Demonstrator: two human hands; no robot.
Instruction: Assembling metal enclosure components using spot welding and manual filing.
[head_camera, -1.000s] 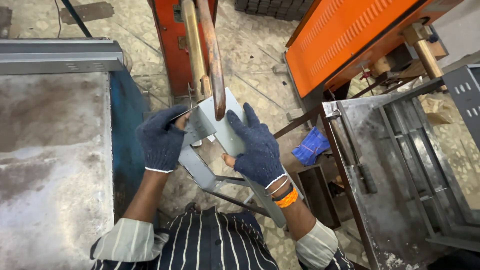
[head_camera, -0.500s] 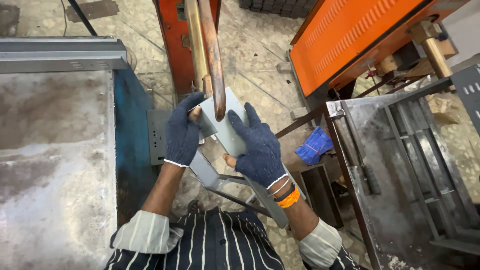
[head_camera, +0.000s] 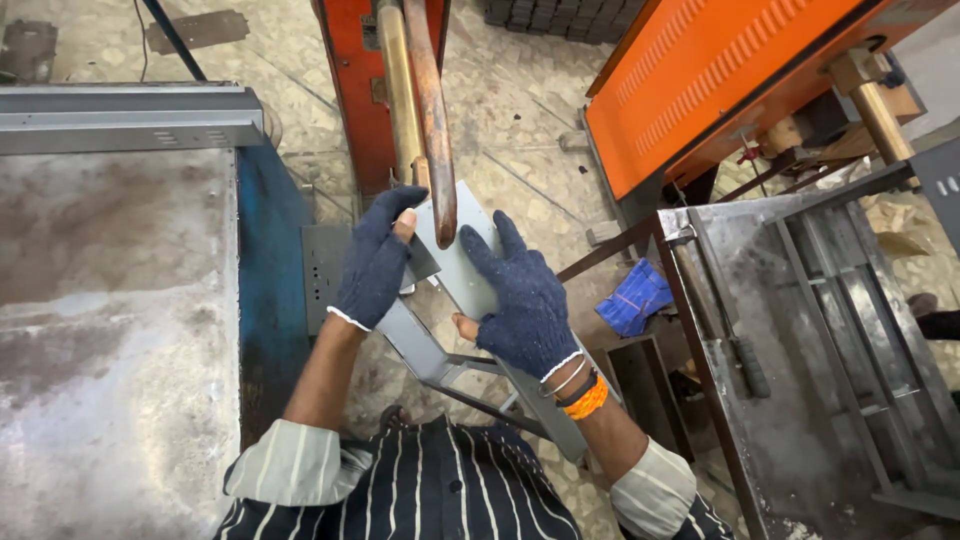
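Note:
A bent grey sheet-metal bracket (head_camera: 462, 268) sits under the copper-coloured arms (head_camera: 432, 130) of a red spot-welding machine (head_camera: 352, 70). My left hand (head_camera: 375, 262), in a dark blue knit glove, grips the bracket's left edge close beside the arm tip. My right hand (head_camera: 522, 298), gloved the same way, lies spread on the bracket's flat upper face, with bangles and an orange band at the wrist. The bracket's lower strip (head_camera: 418, 345) runs down toward my striped shirt.
A worn grey metal table (head_camera: 110, 300) with a blue side panel (head_camera: 265, 260) stands at the left. An orange machine housing (head_camera: 720, 80) is at the upper right. A grey metal rack (head_camera: 800, 330) stands at the right, with a blue cloth (head_camera: 633, 298) below it.
My left hand has shifted right and up along the bracket, closer to the welder arm tip. The bracket now sits a little higher under the arm. My right hand has kept its place.

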